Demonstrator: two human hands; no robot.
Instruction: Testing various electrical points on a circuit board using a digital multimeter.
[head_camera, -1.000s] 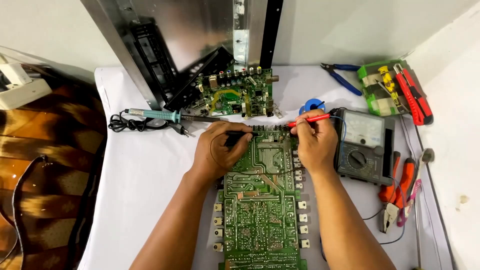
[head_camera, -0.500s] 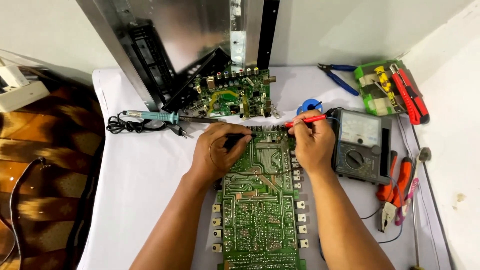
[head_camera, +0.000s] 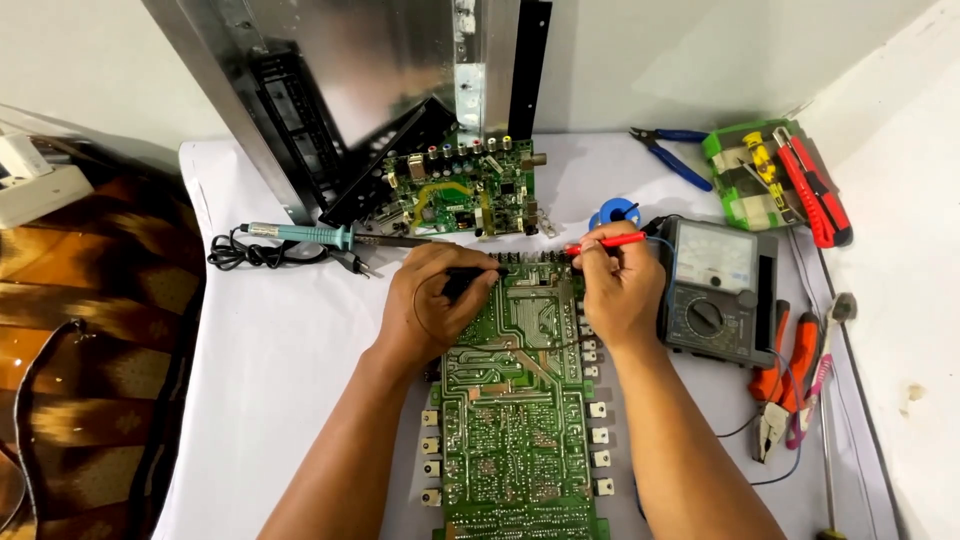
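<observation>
Barely shifted since a second ago: both probes stay at the far edge of the long green circuit board (head_camera: 515, 400), lying flat on the white surface (head_camera: 280, 360). Left hand (head_camera: 435, 305) grips the black probe (head_camera: 470, 277), tip on the solder side. Right hand (head_camera: 620, 290) pinches the red probe (head_camera: 605, 243), pointing left. Probing step, by the look of it. Next calls for steady tips and a glance at the analog multimeter (head_camera: 718, 290) just beside the right hand.
</observation>
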